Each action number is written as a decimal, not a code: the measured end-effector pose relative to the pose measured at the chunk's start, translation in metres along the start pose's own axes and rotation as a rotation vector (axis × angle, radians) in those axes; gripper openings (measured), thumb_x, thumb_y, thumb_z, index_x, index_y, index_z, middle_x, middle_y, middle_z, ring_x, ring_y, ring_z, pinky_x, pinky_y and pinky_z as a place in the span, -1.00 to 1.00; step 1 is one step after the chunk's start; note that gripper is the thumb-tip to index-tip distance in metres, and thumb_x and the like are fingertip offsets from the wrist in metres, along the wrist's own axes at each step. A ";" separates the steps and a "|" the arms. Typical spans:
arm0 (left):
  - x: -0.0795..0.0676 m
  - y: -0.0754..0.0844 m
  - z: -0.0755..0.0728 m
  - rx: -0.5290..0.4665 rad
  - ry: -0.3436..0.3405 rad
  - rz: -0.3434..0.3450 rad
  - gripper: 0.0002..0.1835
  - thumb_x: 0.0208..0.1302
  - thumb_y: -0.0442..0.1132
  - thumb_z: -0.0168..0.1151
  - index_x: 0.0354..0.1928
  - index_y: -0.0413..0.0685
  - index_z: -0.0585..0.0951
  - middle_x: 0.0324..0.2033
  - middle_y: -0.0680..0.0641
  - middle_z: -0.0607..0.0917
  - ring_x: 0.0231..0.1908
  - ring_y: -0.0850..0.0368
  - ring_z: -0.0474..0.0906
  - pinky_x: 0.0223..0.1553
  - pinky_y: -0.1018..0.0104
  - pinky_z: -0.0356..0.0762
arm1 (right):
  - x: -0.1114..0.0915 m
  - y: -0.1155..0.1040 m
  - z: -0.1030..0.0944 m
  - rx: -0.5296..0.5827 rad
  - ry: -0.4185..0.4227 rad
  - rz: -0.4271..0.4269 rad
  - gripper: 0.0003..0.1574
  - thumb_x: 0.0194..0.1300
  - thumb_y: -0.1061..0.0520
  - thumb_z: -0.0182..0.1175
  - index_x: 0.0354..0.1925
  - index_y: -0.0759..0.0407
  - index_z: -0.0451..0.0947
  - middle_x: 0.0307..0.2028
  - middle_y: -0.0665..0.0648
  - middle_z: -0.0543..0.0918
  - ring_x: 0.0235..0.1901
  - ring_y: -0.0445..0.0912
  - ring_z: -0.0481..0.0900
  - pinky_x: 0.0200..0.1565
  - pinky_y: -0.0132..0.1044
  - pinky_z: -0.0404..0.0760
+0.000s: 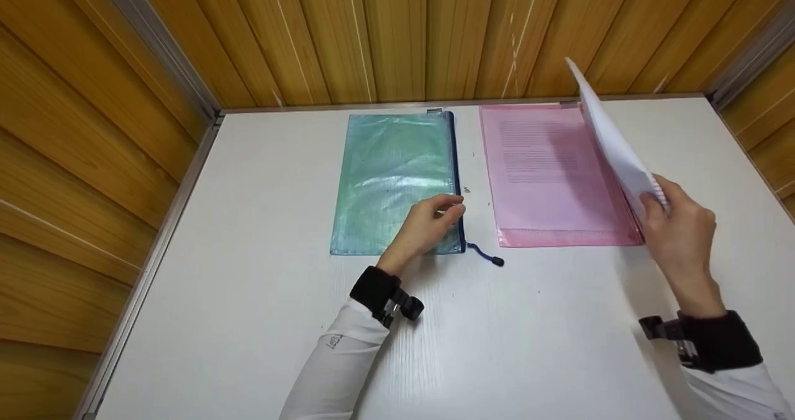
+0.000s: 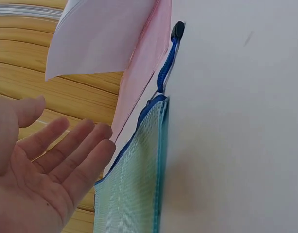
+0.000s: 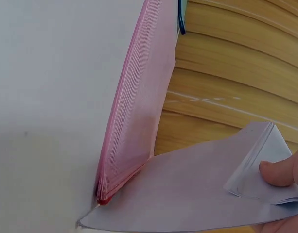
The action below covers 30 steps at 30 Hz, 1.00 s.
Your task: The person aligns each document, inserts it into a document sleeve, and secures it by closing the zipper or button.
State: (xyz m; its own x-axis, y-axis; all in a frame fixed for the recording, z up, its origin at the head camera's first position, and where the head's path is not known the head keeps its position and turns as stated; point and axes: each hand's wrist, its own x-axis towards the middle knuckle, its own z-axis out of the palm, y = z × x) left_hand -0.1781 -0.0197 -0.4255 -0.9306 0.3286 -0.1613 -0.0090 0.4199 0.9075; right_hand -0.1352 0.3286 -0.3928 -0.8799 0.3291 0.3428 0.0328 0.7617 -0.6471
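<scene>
A stack of white paper sheets [image 1: 612,131] stands raised at the right edge of a pink zip pouch [image 1: 540,205]. My right hand [image 1: 683,233] pinches its near end, the thumb on the face of the paper. In the right wrist view the sheets [image 3: 187,189] bend and fold over by the thumb [image 3: 277,172]. Lines of print show on the pink pouch's area. My left hand [image 1: 425,224] hovers over the right side of a green zip pouch [image 1: 391,159], holding nothing. Its fingers [image 2: 88,162] are loosely extended, palm visible in the left wrist view.
A blue zipper pull [image 1: 484,253] with a black tip sticks out from the green pouch's near right corner. Both pouches lie side by side on a white table [image 1: 261,271]. Wood-patterned panels [image 1: 397,35] and metal edging [image 1: 155,264] bound the table at the back and sides.
</scene>
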 end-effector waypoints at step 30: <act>0.028 0.030 0.050 -0.695 0.141 -0.239 -0.40 0.45 0.18 0.03 0.30 -0.10 0.47 0.02 -0.16 0.72 0.04 -0.03 0.69 0.15 0.09 0.61 | -0.055 -0.088 0.071 0.117 -0.347 -0.168 -0.56 0.29 0.36 0.22 0.15 0.38 0.57 -0.05 0.51 0.67 -0.21 0.27 0.71 -0.18 0.21 0.67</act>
State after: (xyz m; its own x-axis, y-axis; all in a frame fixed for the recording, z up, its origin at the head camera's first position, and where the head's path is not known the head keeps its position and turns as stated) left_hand -0.1858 0.0444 -0.4225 -0.9118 0.1645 -0.3762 -0.4028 -0.1806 0.8973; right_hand -0.1232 0.2035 -0.4030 -0.9769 -0.0177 0.2130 -0.1616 0.7132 -0.6820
